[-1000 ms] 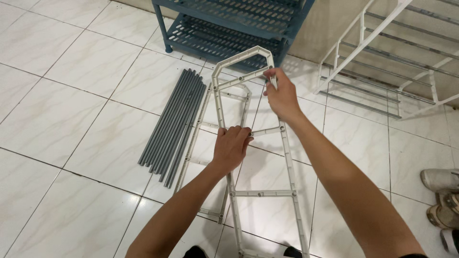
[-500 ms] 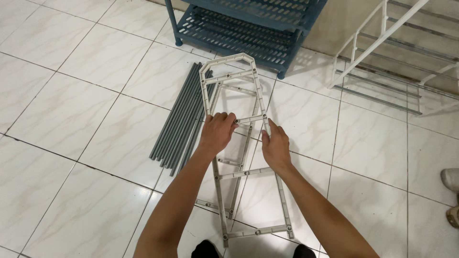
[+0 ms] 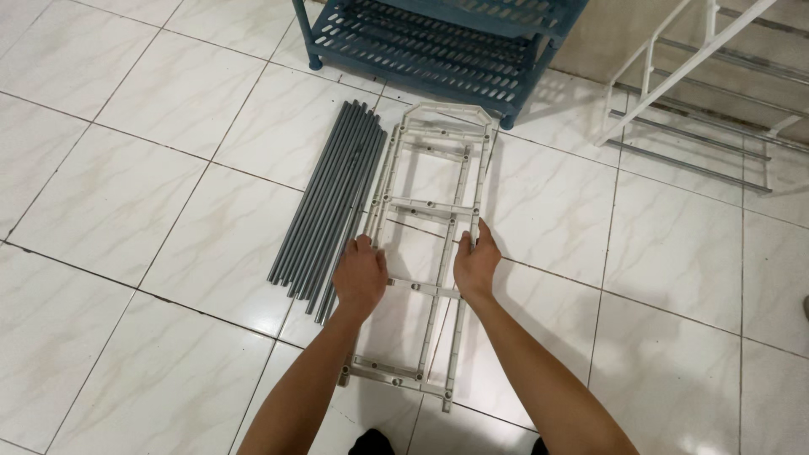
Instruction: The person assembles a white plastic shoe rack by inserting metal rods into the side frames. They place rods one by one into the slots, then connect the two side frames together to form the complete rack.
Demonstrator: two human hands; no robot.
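1. Both hands are down on the pale plastic frame (image 3: 431, 244), a ladder-like panel lying flat on the white tiled floor (image 3: 126, 202), and that is where all the action sits

2. Left hand (image 3: 360, 274) grips the frame's left side rail about halfway along, fingers curled over the rail, thumb toward the inside

3. Right hand (image 3: 476, 263) takes the opposite side rail at nearly the same height, fingers wrapped round the outer edge; it sits a touch farther from the body than the left

4. Long axis of the frame runs straight away from the person, its arched end pointing at the blue rack (image 3: 438, 38), its square end close to the person's feet

5. So each hand has a rail directly under its fingers, and neither is nearer than the other: it is a level, two-handed hold across the frame's width

6. Just beside the left hand, a bundle of grey tubes (image 3: 333, 202) lies parallel to the frame, touching or almost touching its left rail

7. A white metal rack (image 3: 674, 76) leans off to the far right, well apart from both hands
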